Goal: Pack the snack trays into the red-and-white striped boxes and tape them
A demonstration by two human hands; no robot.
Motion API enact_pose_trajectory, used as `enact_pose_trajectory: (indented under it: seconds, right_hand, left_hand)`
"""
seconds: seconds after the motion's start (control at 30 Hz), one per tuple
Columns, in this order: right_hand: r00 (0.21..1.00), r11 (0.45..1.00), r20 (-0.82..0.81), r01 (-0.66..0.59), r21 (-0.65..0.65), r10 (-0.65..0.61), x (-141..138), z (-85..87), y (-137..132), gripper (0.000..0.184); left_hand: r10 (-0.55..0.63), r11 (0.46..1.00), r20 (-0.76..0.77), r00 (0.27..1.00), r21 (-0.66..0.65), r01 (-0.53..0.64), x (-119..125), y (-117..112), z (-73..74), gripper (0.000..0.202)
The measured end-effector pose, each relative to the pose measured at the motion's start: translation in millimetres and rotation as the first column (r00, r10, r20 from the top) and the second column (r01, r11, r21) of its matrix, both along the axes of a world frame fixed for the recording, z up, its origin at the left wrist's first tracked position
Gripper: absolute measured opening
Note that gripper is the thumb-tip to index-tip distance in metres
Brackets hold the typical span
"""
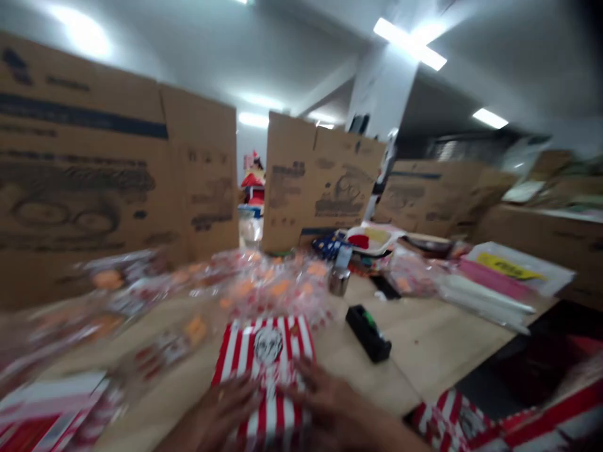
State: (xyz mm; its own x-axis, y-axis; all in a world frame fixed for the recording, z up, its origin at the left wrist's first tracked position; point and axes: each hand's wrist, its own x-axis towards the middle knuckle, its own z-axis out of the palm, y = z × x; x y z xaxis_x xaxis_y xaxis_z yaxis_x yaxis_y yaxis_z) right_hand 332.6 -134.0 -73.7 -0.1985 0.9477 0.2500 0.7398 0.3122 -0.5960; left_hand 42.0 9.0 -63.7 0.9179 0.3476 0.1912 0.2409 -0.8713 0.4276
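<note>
A red-and-white striped box (266,355) with a printed face lies on the wooden table (424,345) near the front edge. My left hand (221,411) rests on its lower left side, fingers curled against it. My right hand (325,398) lies on its lower right side, fingers bent over the box. Both hands are smeared by motion. Just behind the box lies a heap of clear plastic packets (264,285) with orange contents.
A black tape dispenser (369,333) sits right of the box, a small metal can (339,279) behind it. Tall cardboard cartons (94,169) wall the back and left. More striped boxes (452,420) lie at lower right and lower left. Flat pink and white sheets (494,282) lie at right.
</note>
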Motion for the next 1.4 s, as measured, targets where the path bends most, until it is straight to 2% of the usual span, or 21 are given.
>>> enact_pose_trajectory:
  seconds: [0.03,0.07,0.13,0.23,0.4,0.5,0.67,0.8,0.97,1.1,1.27,1.4]
  right_hand:
    - [0.995,0.999,0.091,-0.037,-0.029,0.040,-3,3.3,-3,0.073]
    - [0.986,0.999,0.162,-0.038,-0.022,0.042,-2,6.6,-4,0.071]
    - [0.966,0.996,0.242,-0.092,0.013,0.086,8,9.8,1,0.065]
    - [0.941,0.986,0.310,-0.159,0.046,0.138,24,6.2,9,0.058]
    - [0.933,0.982,0.342,-0.155,0.104,0.111,26,2.9,-1,0.057]
    - [0.918,0.974,0.382,-0.173,0.148,0.105,21,1.5,-5,0.062]
    - [0.886,0.959,0.445,-0.226,0.171,0.129,21,0.5,-2,0.068]
    - [0.895,0.958,0.432,-0.214,0.193,0.113,25,-0.9,1,0.068]
    - [0.905,0.955,0.403,-0.228,0.188,0.137,29,-0.3,0,0.074]
    - [0.905,0.956,0.392,-0.244,0.162,0.165,33,4.2,0,0.074]
    - [0.926,0.956,0.329,-0.248,0.156,0.186,37,5.6,2,0.066]
    - [0.921,0.954,0.341,-0.256,0.158,0.190,32,3.1,1,0.067]
  left_hand:
    - [-0.109,0.993,-0.003,0.994,0.033,0.109,2,0,2.2,0.051]
    - [-0.149,0.987,0.005,0.989,0.061,0.149,4,2,3.9,0.053]
    - [-0.165,0.980,0.039,0.986,0.123,0.159,12,7,5.1,0.050]
    - [-0.152,0.975,-0.036,0.988,0.160,0.156,18,13,5.7,0.050]
    - [-0.003,0.987,-0.049,0.999,0.158,0.011,13,2,5.9,0.052]
    - [0.033,0.986,-0.056,0.998,0.163,-0.023,10,-5,2.7,0.047]
    - [-0.085,0.982,-0.133,0.988,0.156,0.105,9,6,2.9,0.050]
    - [-0.102,0.986,-0.023,0.995,0.127,0.104,7,18,-2.7,0.046]
    - [-0.157,0.977,-0.008,0.988,0.146,0.156,4,16,-2.2,0.063]
    - [-0.174,0.978,0.059,0.983,0.126,0.166,0,14,0.4,0.065]
    - [-0.086,0.992,0.200,0.976,0.106,0.065,-9,10,-15.0,0.077]
    - [-0.071,0.986,0.254,0.965,0.166,0.029,-15,2,-34.0,0.064]
